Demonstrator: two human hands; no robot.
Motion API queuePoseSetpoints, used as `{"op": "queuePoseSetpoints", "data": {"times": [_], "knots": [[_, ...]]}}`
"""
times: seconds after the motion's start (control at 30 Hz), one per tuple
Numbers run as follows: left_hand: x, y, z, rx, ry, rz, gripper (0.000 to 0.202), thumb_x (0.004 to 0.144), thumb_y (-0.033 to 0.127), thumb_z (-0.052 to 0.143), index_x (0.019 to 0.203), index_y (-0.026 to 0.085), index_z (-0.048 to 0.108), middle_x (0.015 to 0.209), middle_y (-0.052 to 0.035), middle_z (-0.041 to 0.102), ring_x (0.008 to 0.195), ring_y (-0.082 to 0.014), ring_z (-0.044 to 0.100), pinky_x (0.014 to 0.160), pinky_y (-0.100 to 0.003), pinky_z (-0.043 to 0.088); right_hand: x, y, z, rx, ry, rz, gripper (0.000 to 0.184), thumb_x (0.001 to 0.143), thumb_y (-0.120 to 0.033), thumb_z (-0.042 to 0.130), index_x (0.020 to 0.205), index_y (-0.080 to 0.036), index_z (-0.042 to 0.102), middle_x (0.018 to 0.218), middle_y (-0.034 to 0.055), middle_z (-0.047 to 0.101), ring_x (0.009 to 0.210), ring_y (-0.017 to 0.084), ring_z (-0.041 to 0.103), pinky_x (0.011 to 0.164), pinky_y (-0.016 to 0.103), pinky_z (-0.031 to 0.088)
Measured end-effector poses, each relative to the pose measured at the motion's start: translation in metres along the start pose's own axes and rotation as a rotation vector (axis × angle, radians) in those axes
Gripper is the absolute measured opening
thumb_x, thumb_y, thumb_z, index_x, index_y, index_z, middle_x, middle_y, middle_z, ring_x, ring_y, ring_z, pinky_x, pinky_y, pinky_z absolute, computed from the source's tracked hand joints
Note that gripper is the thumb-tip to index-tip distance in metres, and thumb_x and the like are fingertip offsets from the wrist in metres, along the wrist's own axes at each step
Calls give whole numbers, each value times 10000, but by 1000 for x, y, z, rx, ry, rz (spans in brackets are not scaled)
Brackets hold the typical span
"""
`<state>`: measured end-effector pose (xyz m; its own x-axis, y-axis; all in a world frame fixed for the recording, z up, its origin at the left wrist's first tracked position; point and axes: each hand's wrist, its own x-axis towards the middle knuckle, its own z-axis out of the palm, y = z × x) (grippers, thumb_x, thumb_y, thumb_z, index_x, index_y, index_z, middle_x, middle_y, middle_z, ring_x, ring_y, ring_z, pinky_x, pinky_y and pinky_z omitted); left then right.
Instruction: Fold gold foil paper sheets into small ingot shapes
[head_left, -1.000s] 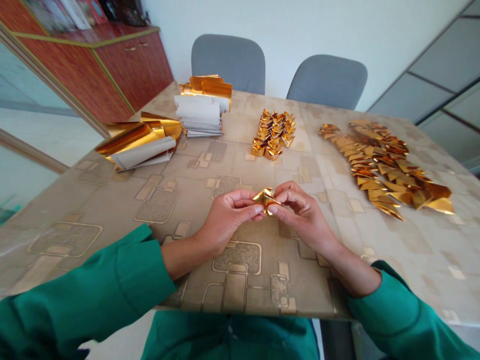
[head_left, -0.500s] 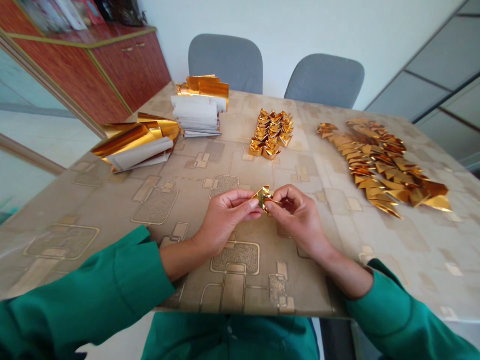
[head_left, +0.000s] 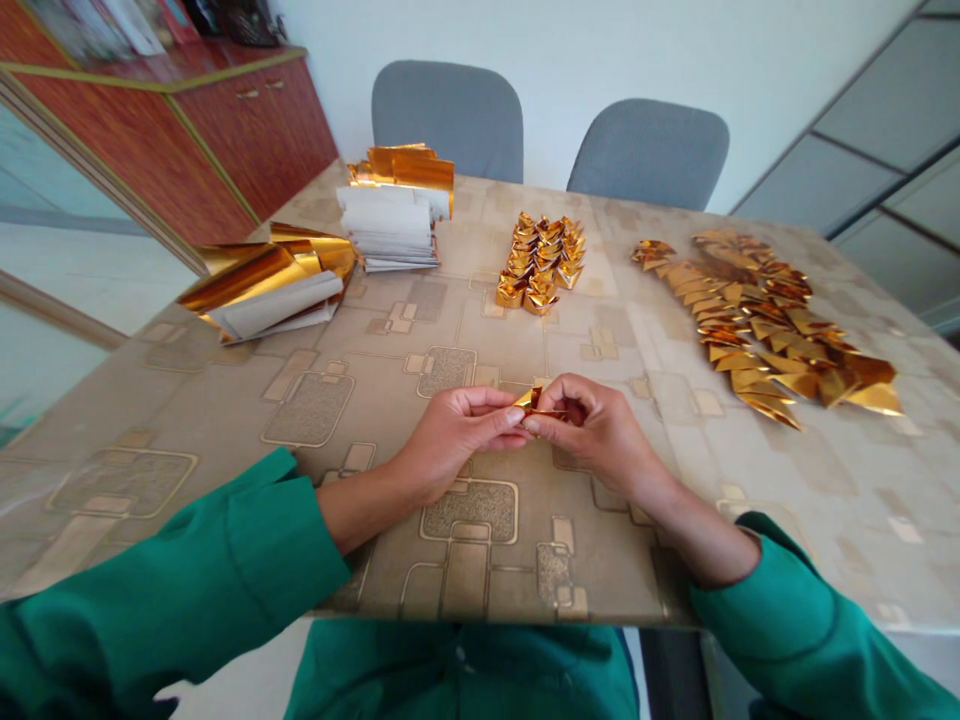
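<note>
A small folded piece of gold foil paper (head_left: 531, 402) is pinched between my left hand (head_left: 465, 440) and my right hand (head_left: 589, 430). Its fold is partly hidden by my fingertips, which nearly meet around it. Both hands rest low over the patterned beige tablecloth (head_left: 225, 410). Ahead of them stands a tight group of folded gold foil ingots (head_left: 538, 265). To the right lies a long overlapping pile of folded gold foil triangles (head_left: 757, 325).
At the back left stands a stack of white-backed gold foil sheets (head_left: 394, 210). Nearer the left edge lies a curled bundle of foil sheets (head_left: 262, 285). Two grey chairs (head_left: 446, 120) stand beyond the table, and a red-brown cabinet (head_left: 247, 140) stands at the left.
The gold foil piece now looks narrower and more tightly folded between my fingers. My hands have drawn slightly closer around it, and the view has shifted a little.
</note>
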<state>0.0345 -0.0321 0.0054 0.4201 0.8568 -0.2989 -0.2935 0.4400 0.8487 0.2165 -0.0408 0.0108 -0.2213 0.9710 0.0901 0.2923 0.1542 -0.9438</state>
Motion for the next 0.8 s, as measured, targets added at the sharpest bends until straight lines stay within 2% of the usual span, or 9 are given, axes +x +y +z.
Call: {"op": "queuePoseSetpoints", "data": {"times": [0.17, 0.27, 0.37, 0.67, 0.8], "knots": [[0, 0, -1, -14, 0, -7, 218, 693, 274, 831, 806, 117, 731, 776, -25, 722, 709, -109, 672, 734, -253, 580, -1, -2, 1, 40, -25, -2, 227, 807, -334, 726, 731, -190, 567, 693, -22, 574, 625, 107, 489, 577, 261, 377], [1, 0, -1, -60, 49, 18, 229, 695, 276, 828, 828, 121, 726, 821, -32, 731, 735, -121, 685, 764, -271, 579, 2, -4, -2, 152, -67, 10, 227, 817, -384, 710, 872, -199, 590, 778, -9, 605, 682, 118, 529, 602, 266, 399], [2, 0, -1, -69, 58, 22, 232, 696, 271, 826, 844, 125, 722, 842, -35, 732, 732, -123, 686, 766, -280, 576, 3, -4, -2, 238, -50, 48, 329, 787, -385, 739, 984, -215, 538, 764, -29, 597, 664, 115, 534, 573, 255, 380], [3, 1, -4, 3, -65, -3, 217, 760, 311, 774, 857, 124, 724, 816, -45, 728, 717, -115, 664, 725, -264, 558, 2, -3, -2, 239, -104, 135, 314, 777, -359, 738, 896, -217, 486, 715, -50, 544, 606, 98, 483, 528, 247, 329], [2, 2, -5, -5, -63, -14, 212, 767, 311, 770, 867, 132, 719, 791, -41, 729, 713, -116, 671, 733, -266, 558, 1, -6, -1, 243, -105, 133, 298, 793, -367, 713, 903, -216, 481, 729, -41, 548, 620, 101, 482, 534, 249, 334]]}}
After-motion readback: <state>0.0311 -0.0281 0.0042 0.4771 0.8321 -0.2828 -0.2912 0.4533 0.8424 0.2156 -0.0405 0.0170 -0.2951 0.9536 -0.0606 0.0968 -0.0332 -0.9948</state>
